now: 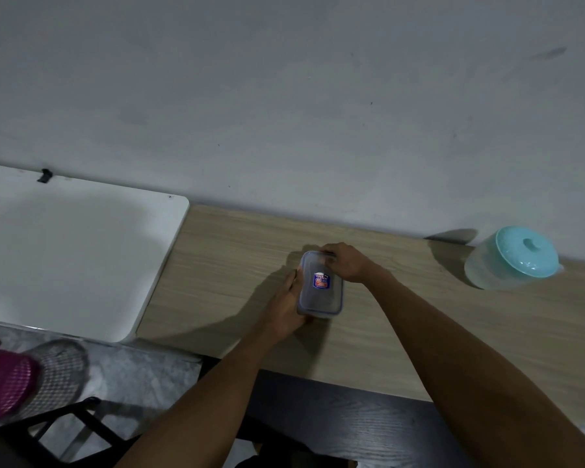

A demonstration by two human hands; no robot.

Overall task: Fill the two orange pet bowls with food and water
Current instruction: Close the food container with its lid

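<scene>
Clear glossy plastic container (321, 285), matt wood-grain table (385, 332), smooth translucent plastic canister (510, 258)

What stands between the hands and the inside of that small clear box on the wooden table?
Only its blue-rimmed lid, which sits on the box. The left hand holds the box's side, and the right hand grips its far end. The orange bowls are not in view.

Arms outstretched, left hand (286, 305) and right hand (347, 263) each grip the container (320, 293).
</scene>
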